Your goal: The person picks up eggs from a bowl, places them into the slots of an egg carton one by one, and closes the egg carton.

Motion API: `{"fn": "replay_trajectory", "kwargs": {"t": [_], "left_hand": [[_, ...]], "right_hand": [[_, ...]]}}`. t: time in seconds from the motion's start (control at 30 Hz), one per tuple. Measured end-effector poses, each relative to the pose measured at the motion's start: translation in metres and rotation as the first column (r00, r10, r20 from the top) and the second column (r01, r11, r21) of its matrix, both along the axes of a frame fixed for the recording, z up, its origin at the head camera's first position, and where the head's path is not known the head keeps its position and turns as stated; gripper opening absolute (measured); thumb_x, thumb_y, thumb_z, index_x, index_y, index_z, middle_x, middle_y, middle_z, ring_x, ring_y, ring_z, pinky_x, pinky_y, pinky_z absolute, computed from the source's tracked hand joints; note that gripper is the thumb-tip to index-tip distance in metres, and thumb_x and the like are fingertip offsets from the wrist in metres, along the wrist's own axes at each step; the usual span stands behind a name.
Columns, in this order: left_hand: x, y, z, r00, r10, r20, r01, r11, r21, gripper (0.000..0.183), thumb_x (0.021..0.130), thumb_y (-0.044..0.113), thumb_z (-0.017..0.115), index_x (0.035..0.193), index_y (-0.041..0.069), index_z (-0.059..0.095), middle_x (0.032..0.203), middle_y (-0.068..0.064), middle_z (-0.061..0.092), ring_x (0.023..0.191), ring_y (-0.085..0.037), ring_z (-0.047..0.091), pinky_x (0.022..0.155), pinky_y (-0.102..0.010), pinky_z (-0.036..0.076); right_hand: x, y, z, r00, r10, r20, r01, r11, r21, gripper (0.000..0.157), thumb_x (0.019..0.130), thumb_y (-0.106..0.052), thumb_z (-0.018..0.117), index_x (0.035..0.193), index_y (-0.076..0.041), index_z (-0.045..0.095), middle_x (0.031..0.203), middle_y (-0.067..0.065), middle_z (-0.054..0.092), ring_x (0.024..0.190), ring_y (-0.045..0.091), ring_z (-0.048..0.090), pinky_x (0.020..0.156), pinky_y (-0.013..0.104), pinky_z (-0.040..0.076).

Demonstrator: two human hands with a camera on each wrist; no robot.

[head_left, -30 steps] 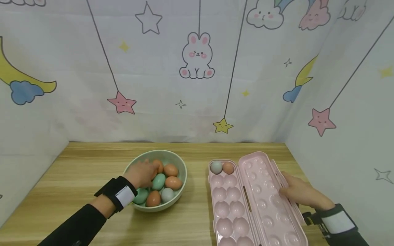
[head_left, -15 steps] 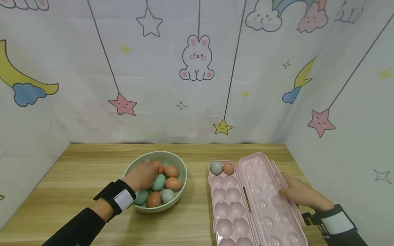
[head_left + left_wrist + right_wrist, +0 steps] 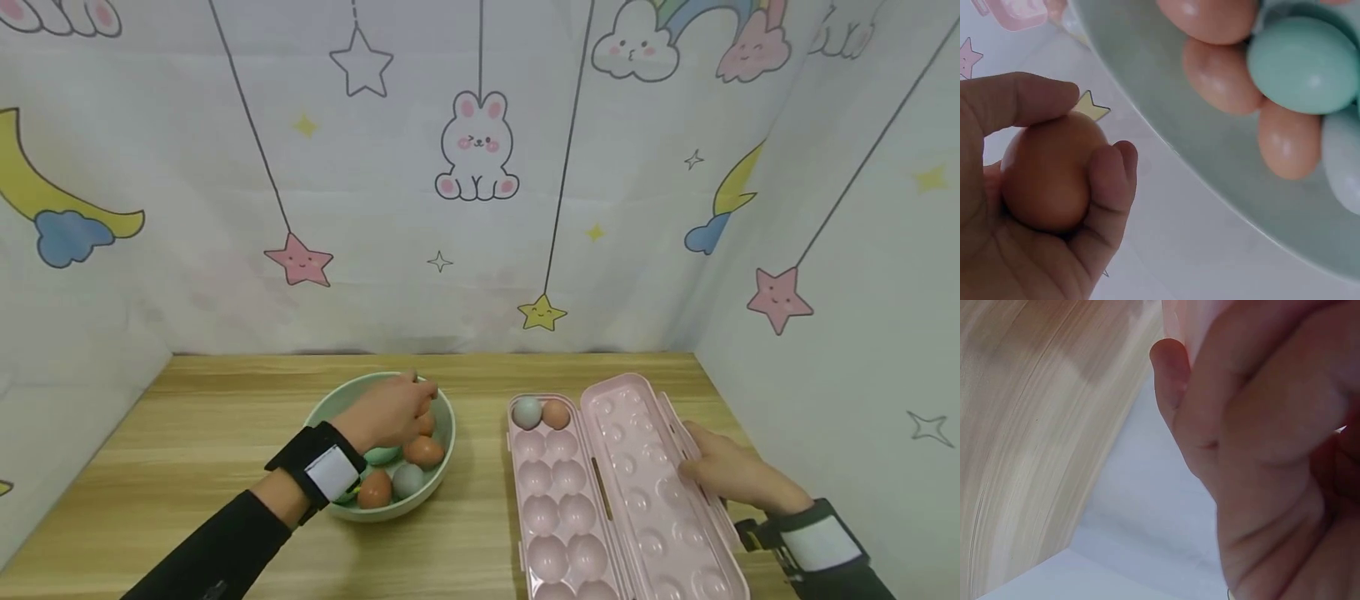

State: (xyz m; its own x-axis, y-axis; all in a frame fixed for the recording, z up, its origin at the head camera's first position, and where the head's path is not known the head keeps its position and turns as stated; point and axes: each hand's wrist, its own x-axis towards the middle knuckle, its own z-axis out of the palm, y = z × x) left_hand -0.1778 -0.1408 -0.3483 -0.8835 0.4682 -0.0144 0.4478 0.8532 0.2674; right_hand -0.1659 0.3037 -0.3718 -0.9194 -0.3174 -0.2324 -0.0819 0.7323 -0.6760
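My left hand (image 3: 390, 410) is over the light green bowl (image 3: 447, 437), its fingers curled round a brown egg (image 3: 1054, 175) that the head view hides. Below it in the bowl lie several eggs, among them a green egg (image 3: 1304, 65), a whitish egg (image 3: 408, 481) and a brown egg (image 3: 375, 489). To the right, a pink egg carton (image 3: 513, 500) lies unfolded on the table. Its far row holds a pale bluish egg (image 3: 527, 412) and a brown egg (image 3: 556, 414). My right hand (image 3: 738, 471) grips the outer edge of the carton's lid (image 3: 652, 500).
The wooden table (image 3: 225, 417) meets a white cloth backdrop (image 3: 405, 308) printed with stars and rabbits. The cloth also runs along the right side, close beyond my right hand. Bowl and carton stand apart, with bare wood (image 3: 480, 467) between them.
My left hand has come up out of the eggs and moved right and back, toward the bowl's far rim, now with a brown egg. My right hand stays on the lid.
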Motion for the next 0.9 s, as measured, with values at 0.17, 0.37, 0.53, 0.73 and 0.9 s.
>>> {"fn": "replay_trajectory", "kwargs": {"t": [0.17,0.37,0.53,0.73,0.9], "left_hand": [[-0.005,0.024,0.0,0.998,-0.037,0.06,0.034,0.998,0.052,0.032,0.085,0.007,0.053,0.116,0.003,0.059,0.103,-0.013,0.051,0.071,-0.016,0.051,0.064,-0.032,0.046],[-0.012,0.059,-0.003,0.988,-0.147,0.037,0.147,0.989,0.003,0.017,0.08,0.007,0.053,0.097,0.002,0.056,0.092,-0.011,0.045,0.068,-0.017,0.044,0.058,-0.029,0.04],[-0.016,0.086,-0.013,0.982,-0.187,-0.002,0.187,0.98,-0.067,0.024,0.083,0.009,0.056,0.103,-0.003,0.053,0.095,-0.013,0.049,0.076,-0.02,0.051,0.067,-0.031,0.046],[-0.02,0.112,-0.026,0.971,-0.236,-0.041,0.231,0.967,-0.112,0.015,0.078,0.009,0.063,0.089,0.007,0.054,0.079,-0.002,0.048,0.074,-0.015,0.047,0.061,-0.026,0.043],[-0.021,0.128,-0.033,0.983,-0.185,0.01,0.185,0.98,-0.077,0.022,0.079,0.009,0.066,0.1,0.01,0.059,0.079,0.002,0.044,0.073,-0.013,0.045,0.061,-0.023,0.039]], "right_hand": [[-0.001,0.0,-0.002,1.0,-0.005,0.014,0.005,1.0,0.012,0.063,0.082,-0.002,0.054,0.138,0.013,0.031,0.102,0.026,0.057,0.062,0.023,0.059,0.045,0.036,0.048],[-0.002,0.0,-0.003,1.0,0.0,0.002,0.0,1.0,0.016,0.065,0.081,-0.001,0.053,0.139,0.015,0.029,0.107,0.03,0.055,0.066,0.024,0.06,0.047,0.035,0.049],[-0.002,0.001,-0.002,1.0,-0.006,-0.006,0.006,1.0,0.016,0.066,0.081,-0.001,0.053,0.14,0.015,0.028,0.107,0.031,0.055,0.065,0.024,0.06,0.046,0.035,0.049],[-0.002,0.003,-0.003,1.0,-0.022,0.005,0.022,1.0,0.022,0.066,0.081,-0.002,0.054,0.139,0.015,0.03,0.106,0.031,0.056,0.063,0.023,0.06,0.045,0.036,0.049],[-0.002,0.005,-0.005,1.0,-0.019,-0.012,0.019,1.0,0.013,0.065,0.08,-0.002,0.054,0.138,0.015,0.031,0.106,0.031,0.056,0.065,0.024,0.061,0.046,0.035,0.049]]}}
